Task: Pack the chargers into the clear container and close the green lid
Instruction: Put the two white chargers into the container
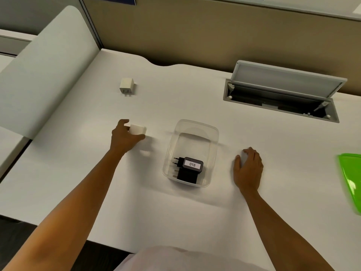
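On the white desk [82, 173], near its middle, stands the clear container [195, 133], uncovered, with two black chargers [187, 170] lying in its near end; the upper one carries a white label reading 018, and their plug pins point left. Just left of the container, the left hand [125, 136] is curled around a white charger [137, 129], thumb on the near side and fingers on the far side, pinching the block just above the desk surface; whether it rests on the desk cannot be told. Farther away and to the left, well apart from the container, a second white charger [127, 85] sits alone with its two prongs pointing toward the near side. To the right of the container, the right hand [248, 169] lies palm down on the desk, fingers loosely spread and holding nothing. The green lid [350, 178] lies at the far right edge, partly cut off by the frame. A cable hatch [283, 90] with its grey flap raised is set into the far right of the desk.
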Motion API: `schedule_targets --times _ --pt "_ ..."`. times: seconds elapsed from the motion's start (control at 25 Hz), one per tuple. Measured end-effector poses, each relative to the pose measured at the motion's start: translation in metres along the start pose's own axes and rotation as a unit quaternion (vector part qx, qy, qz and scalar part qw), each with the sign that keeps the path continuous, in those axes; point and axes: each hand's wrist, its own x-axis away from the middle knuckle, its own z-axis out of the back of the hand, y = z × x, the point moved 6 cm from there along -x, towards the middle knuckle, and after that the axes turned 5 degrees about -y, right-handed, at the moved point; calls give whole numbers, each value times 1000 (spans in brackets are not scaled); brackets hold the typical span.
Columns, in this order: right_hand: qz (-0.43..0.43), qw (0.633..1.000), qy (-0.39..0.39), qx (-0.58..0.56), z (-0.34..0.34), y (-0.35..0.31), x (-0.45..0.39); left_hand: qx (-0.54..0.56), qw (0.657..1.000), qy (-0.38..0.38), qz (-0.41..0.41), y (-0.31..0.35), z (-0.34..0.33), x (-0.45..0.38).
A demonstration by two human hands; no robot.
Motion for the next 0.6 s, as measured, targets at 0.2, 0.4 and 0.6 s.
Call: schedule_targets --times 0.2,0.4,0.6 --pt "-7 1000 -7 7 -1 1 0 46 990 -26 -134 80 -15 41" --pt "-6 1000 -8 8 -1 1 0 17 964 -128 -232 135 -58 75" --pt "-14 1000 -8 3 -2 3 0 21 965 -166 -202 124 -99 80"
